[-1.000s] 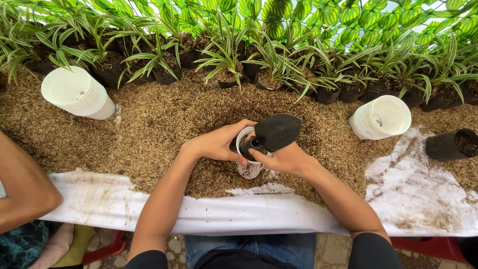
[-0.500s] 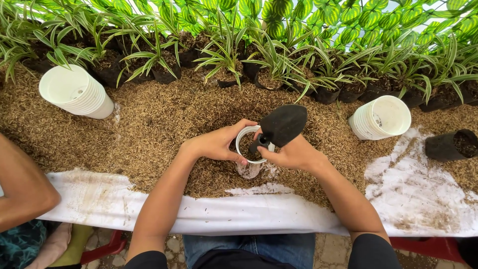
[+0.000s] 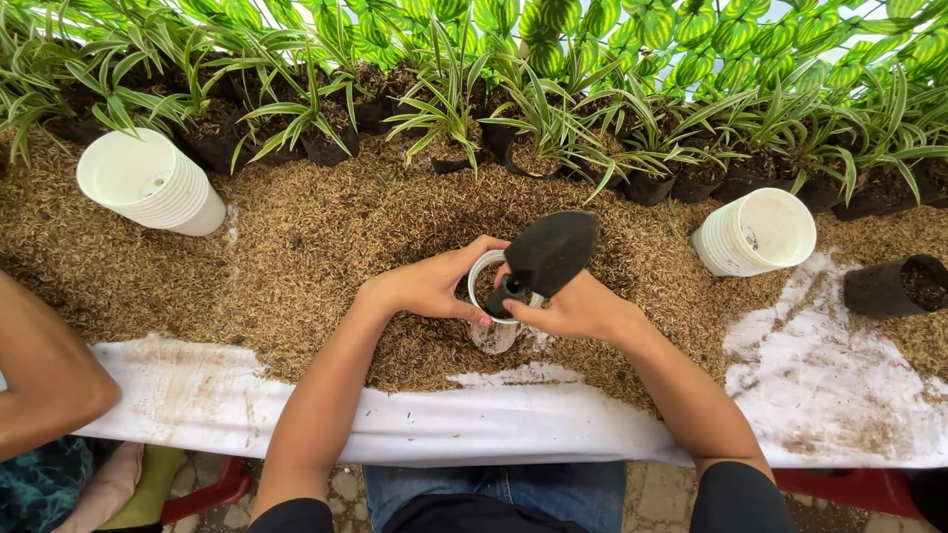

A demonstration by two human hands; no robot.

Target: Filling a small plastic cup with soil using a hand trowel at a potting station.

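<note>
My left hand (image 3: 434, 284) wraps around a small white pot (image 3: 494, 318) that stands tilted in the brown husk mix (image 3: 316, 247) spread on the table. My right hand (image 3: 573, 308) grips the handle of a black trowel (image 3: 549, 255), whose blade points up and to the right just above the pot's rim. The thumb of my right hand rests against the pot's edge. Some mix shows inside the pot, mostly hidden by my fingers.
Stacks of white pots lie on their sides at the left (image 3: 148, 183) and right (image 3: 755, 232). A black pot (image 3: 894, 286) lies at far right. Potted striped-leaf plants (image 3: 444, 109) line the back. A white sheet (image 3: 444, 415) covers the front edge. Another person's arm (image 3: 44, 375) is at left.
The trowel blade has lifted and swung slightly up and to the right over the pot. My left hand keeps its hold on the pot.
</note>
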